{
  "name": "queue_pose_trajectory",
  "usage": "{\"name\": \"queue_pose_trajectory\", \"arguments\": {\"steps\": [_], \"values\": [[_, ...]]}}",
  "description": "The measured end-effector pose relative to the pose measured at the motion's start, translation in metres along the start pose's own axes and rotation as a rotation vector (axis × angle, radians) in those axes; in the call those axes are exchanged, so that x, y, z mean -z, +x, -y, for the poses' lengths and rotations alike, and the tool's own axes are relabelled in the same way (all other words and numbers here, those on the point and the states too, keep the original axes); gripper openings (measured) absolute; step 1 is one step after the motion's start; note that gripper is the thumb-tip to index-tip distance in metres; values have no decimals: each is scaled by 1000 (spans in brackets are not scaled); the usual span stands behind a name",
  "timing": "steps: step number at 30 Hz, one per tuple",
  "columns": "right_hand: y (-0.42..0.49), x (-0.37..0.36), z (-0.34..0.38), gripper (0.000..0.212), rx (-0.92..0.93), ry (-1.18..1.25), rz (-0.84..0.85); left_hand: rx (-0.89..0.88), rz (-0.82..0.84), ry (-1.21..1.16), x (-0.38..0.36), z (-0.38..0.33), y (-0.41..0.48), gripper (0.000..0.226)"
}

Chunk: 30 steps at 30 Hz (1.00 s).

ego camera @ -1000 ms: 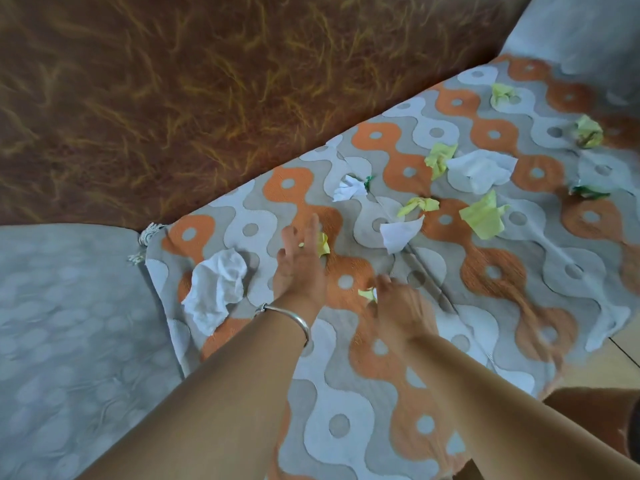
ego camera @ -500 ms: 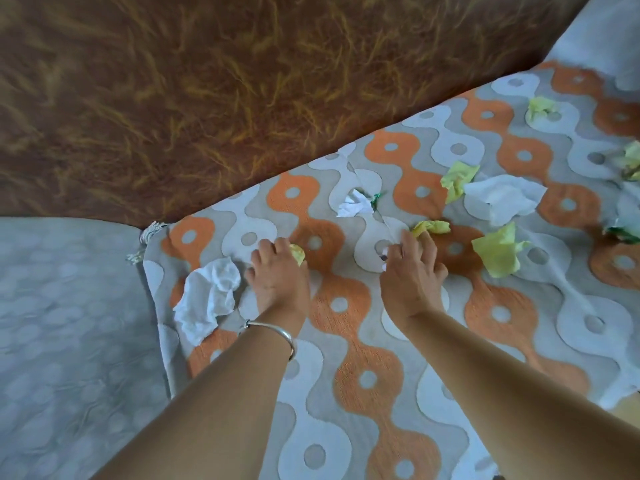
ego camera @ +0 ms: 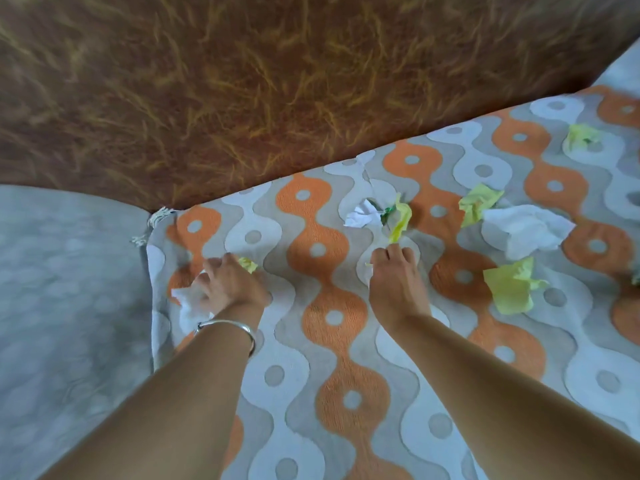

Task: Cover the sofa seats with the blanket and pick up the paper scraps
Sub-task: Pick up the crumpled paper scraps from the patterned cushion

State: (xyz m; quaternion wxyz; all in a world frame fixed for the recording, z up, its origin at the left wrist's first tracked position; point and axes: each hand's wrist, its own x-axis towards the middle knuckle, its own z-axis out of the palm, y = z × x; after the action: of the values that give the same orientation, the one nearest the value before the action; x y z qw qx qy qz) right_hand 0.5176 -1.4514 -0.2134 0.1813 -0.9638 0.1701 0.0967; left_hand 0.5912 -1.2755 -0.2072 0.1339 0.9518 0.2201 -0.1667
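Though crumpled, bright yellow paper scraps (ego camera: 512, 291)

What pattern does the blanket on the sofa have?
The woven blanket has wavy orange, white and grey bands with circles; head view.

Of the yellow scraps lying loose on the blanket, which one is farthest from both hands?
The yellow scrap at upper right, nearest the brown backrest; the other two loose yellow ones lie lower, beside the big white crumple.

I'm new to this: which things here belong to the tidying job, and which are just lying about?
Job: blanket; loose paper scraps; yellow strip pinched by right hand; yellow bit held in left hand, white wad under it.
Not part of it: sofa back; bracelet.
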Motion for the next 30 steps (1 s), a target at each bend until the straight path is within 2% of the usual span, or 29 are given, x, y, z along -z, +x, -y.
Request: {"name": "queue_pose_trajectory", "arguments": {"steps": [3, 6, 10, 12, 14, 17, 19, 21, 23, 27, 30], "values": [[3, 0, 2, 36, -10, 53, -20, -5, -60, 19, 2, 0, 7, 41], [6, 1, 4, 41, -28, 86, -19, -106, -41, -60, 1, -15, -1, 41], [7, 4, -1, 63, -51, 174, -48, -430, 81, -229, -7, -56, -29, 43], [9, 8, -7, 72, -89, 217, -86, -612, 146, -223, -12, -78, -38, 53], [12, 14, -14, 73, -174, 254, -115, -714, 225, -148, -17, -98, -42, 65], [21, 17, -27, 74, -337, 296, -134, -745, 353, -54, -26, -120, -42, 81], [27, 15, -33, 70, -407, 289, -119, -758, 390, 4, -32, -129, -39, 83], [33, 15, -38, 49, -445, 258, -57, -746, 403, 53, -36, -133, -37, 78], [37, 17, -41, 25, -491, 325, -35, -729, 382, 94, -38, -136, -37, 68], [35, 12, -45, 29, -536, 477, -65, -680, 310, 93, -38, -140, -42, 49], [21, 22, -44, 34, -514, 446, -9, -642, 361, 76, -36, -142, -51, 46]]}}
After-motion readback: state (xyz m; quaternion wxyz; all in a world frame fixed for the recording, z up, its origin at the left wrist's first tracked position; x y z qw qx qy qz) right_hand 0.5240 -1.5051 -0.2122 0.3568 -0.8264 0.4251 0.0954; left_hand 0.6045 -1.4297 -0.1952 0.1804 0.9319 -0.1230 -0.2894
